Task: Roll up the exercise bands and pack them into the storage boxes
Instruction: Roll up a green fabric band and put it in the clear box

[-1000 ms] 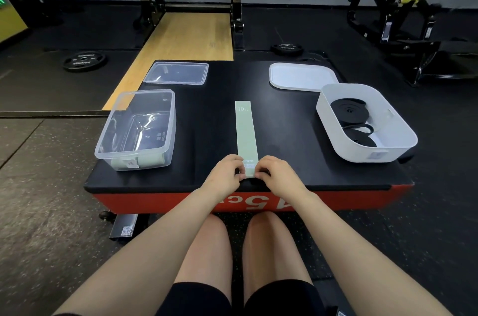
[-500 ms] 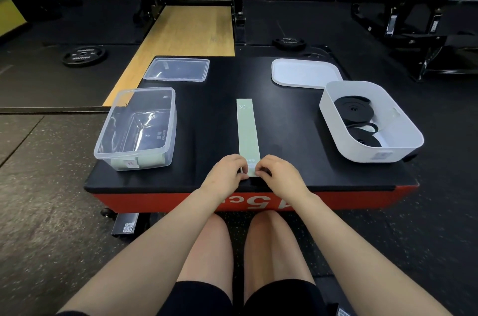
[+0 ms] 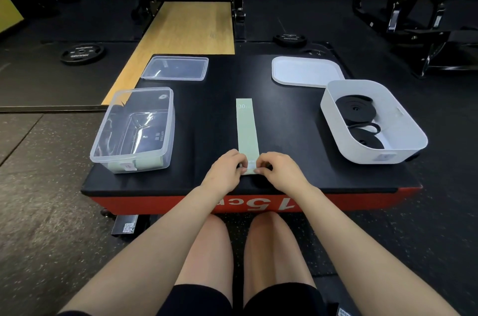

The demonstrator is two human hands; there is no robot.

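A pale green exercise band (image 3: 246, 129) lies flat and straight on the black platform (image 3: 212, 114), running away from me. My left hand (image 3: 224, 173) and my right hand (image 3: 280, 172) pinch its near end from either side, fingers curled over the edge. A clear plastic box (image 3: 134, 129) at the left holds a green band against its near wall. A white box (image 3: 372, 121) at the right holds rolled black bands (image 3: 355, 109).
A clear lid (image 3: 176, 68) and a white lid (image 3: 306, 71) lie at the back of the platform. The platform's red front edge (image 3: 155, 204) is just beyond my knees. Weight plates (image 3: 81, 52) and gym racks stand on the floor behind.
Both hands stay on the band's near end, fingers working it slightly. The view has shifted a little; the band and boxes have not moved.
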